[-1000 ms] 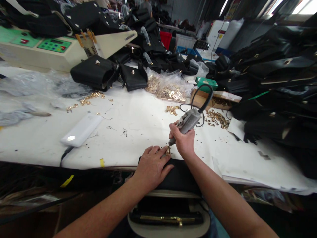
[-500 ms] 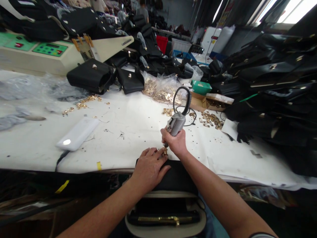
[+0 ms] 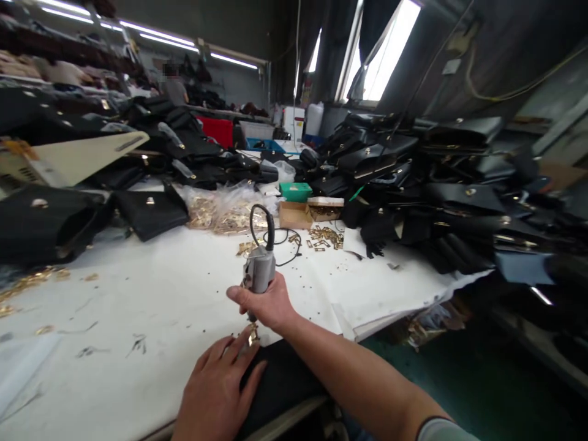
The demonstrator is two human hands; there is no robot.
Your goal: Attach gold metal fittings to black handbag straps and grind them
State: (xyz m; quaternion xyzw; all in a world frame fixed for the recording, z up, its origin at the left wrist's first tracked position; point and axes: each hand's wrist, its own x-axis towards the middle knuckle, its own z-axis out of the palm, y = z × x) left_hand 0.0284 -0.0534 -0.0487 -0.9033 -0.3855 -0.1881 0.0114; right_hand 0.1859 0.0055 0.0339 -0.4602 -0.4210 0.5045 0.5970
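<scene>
My right hand [image 3: 271, 303] is wrapped round a grey electric screwdriver [image 3: 261, 269] with a cable looping from its top. The tool points down, its tip at a small gold metal clasp [image 3: 253, 335] at the far edge of a black bag [image 3: 280, 373]. Flat on the bag lies my left hand [image 3: 225, 373], fingers stretched out, with the fingertips right beside the clasp. Whether they press on the metal I cannot tell. The bag's near part is cut off by the bottom of the view.
Gold fittings [image 3: 326, 237] lie loose beyond the tool, near an open cardboard box [image 3: 294, 215], a green box [image 3: 294, 192] and plastic bags of metal parts [image 3: 229, 211]. Black bags [image 3: 386, 159] are piled at the right and back. The white table [image 3: 151, 306] ends at the right.
The view has swung up and to the right, so hands and tool appear lower and further left. Both hands keep their places at the clasp, the screwdriver still over it.
</scene>
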